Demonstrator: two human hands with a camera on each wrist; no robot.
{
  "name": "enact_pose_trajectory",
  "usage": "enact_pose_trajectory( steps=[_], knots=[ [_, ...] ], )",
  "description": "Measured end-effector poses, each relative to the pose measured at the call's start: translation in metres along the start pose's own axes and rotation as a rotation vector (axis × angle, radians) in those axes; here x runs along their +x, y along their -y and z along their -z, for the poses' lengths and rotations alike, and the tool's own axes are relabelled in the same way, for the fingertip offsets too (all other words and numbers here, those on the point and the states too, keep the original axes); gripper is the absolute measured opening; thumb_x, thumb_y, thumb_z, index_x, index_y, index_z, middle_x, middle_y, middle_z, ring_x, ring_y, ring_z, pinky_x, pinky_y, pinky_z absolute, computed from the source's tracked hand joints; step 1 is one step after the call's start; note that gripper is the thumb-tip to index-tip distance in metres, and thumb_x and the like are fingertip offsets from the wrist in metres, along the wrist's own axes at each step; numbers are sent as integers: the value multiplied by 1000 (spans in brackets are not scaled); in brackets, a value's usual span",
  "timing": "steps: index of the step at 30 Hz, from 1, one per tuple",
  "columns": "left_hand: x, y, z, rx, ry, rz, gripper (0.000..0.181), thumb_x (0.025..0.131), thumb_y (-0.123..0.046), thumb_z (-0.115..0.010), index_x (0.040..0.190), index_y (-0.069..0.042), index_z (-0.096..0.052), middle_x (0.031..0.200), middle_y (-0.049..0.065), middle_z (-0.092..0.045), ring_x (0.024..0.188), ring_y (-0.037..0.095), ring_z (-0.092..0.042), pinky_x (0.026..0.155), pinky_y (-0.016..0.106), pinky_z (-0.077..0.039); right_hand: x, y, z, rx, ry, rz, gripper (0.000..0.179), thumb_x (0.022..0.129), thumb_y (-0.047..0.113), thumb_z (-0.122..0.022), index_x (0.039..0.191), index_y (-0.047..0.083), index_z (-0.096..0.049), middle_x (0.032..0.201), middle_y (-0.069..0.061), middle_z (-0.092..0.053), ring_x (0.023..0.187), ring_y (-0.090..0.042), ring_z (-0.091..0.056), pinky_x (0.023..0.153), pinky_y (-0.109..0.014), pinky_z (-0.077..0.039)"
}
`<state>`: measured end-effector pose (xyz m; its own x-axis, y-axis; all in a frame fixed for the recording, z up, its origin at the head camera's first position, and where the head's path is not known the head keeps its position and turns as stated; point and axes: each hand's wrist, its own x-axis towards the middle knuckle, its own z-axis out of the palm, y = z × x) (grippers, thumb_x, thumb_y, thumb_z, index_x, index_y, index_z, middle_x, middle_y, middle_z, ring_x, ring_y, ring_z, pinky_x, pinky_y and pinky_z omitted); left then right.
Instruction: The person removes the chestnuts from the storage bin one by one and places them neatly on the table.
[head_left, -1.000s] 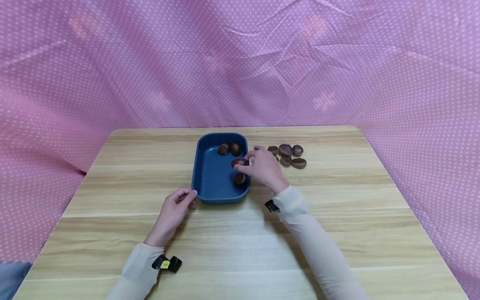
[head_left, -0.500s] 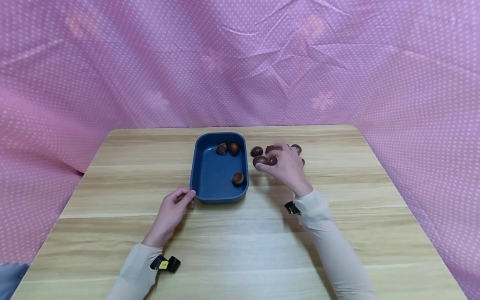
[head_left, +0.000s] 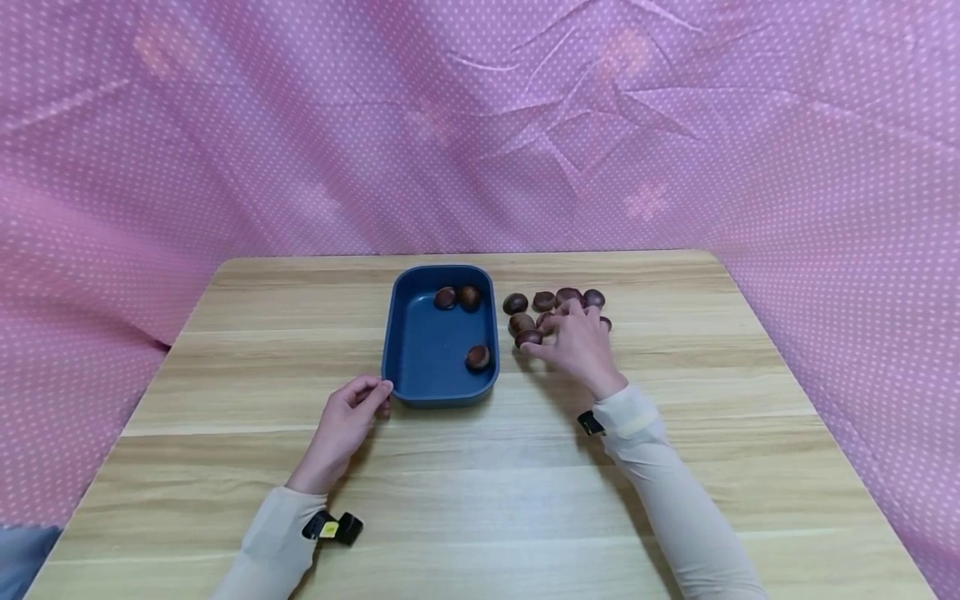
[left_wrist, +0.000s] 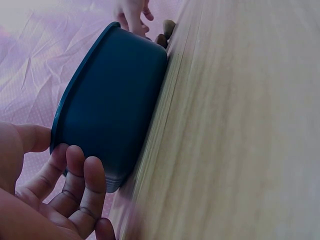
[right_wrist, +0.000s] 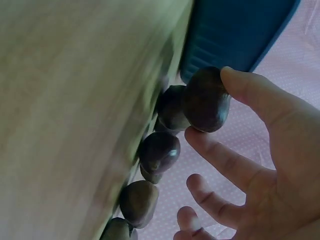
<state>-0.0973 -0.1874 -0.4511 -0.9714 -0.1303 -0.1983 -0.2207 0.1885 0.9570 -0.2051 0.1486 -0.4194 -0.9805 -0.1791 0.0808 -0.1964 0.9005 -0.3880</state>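
My left hand [head_left: 347, 425] pinches the near-left corner of a blue box [head_left: 442, 400] between thumb and fingers. The left wrist view shows the thumb on the rim and fingertips [left_wrist: 75, 152] against the outside wall. Inside the box lie three chestnuts, two at the far end and one chestnut [head_left: 477, 357] near the right wall. Right of the box, my right hand [head_left: 581, 346] holds a chestnut [right_wrist: 206, 100] between thumb and index finger, low beside the group. Its other fingers spread over several chestnuts [right_wrist: 160, 151] on the table, hiding some in the head view.
A light wooden table [head_left: 480, 500] carries everything. Behind and beside it hangs pink dotted cloth [head_left: 480, 133]. The box's right wall stands close to the leftmost chestnut [head_left: 515, 303] of the group. Black devices [head_left: 591, 422] sit at both wrists.
The right hand has carried a chestnut from over the box rightward to the group on the table, and has since lowered slightly nearer. The left hand stays at the box corner.
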Motion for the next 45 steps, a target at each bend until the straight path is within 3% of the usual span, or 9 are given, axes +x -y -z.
enact_pose_trajectory(
  steps=[11,21,26,30,34,39,42,45],
  knots=[
    [-1,-2,1,7,0,2,27,104,-25,-62,104,3,-66,87,7,-65,82,19,-62,76,26,-48,-2,2,-6,-60,25,15,42,79,58,-83,96,19,-81,113,-12,-56,97,-36,-44,81,-49,-40],
    [-1,-2,1,6,1,8,27,105,-24,-61,105,3,-65,88,8,-65,82,18,-62,77,26,-50,-2,2,-8,-83,57,13,41,79,58,-82,95,20,-82,111,-13,-58,100,-39,-48,82,-51,-42],
    [-1,-1,0,-2,2,1,26,105,-22,-61,105,3,-65,89,9,-66,82,18,-62,77,26,-51,-3,3,-5,-70,83,10,44,81,56,-81,104,18,-80,118,-16,-60,108,-43,-49,89,-56,-43],
    [-2,-2,0,2,3,3,26,105,-23,-61,104,4,-65,88,8,-65,82,18,-62,77,26,-51,-4,4,0,-9,55,1,48,85,53,-78,114,15,-75,121,-16,-60,110,-43,-52,90,-56,-44],
    [-5,-2,-2,4,-2,12,26,105,-24,-61,104,2,-65,89,9,-65,82,19,-62,77,26,-50,-7,9,8,168,32,55,53,90,46,-75,129,11,-66,123,-15,-62,110,-38,-59,90,-52,-48],
    [-8,-2,-4,1,-2,19,26,105,-25,-61,104,1,-65,90,9,-65,84,19,-62,78,27,-50,-10,26,9,323,138,178,61,94,48,-72,143,14,-56,136,-15,-60,120,-35,-60,97,-51,-50],
    [-10,-2,-4,-1,-2,16,27,105,-25,-61,105,1,-65,91,9,-65,84,19,-62,79,27,-51,-9,41,6,292,205,208,62,94,50,-71,143,16,-57,140,-16,-57,122,-34,-58,97,-51,-50],
    [-12,-1,-6,-4,-5,11,27,105,-26,-61,106,2,-65,91,9,-65,84,19,-62,79,27,-51,-6,55,1,189,254,219,59,93,47,-73,141,16,-60,141,-17,-56,126,-33,-55,98,-52,-51]
  ],
)
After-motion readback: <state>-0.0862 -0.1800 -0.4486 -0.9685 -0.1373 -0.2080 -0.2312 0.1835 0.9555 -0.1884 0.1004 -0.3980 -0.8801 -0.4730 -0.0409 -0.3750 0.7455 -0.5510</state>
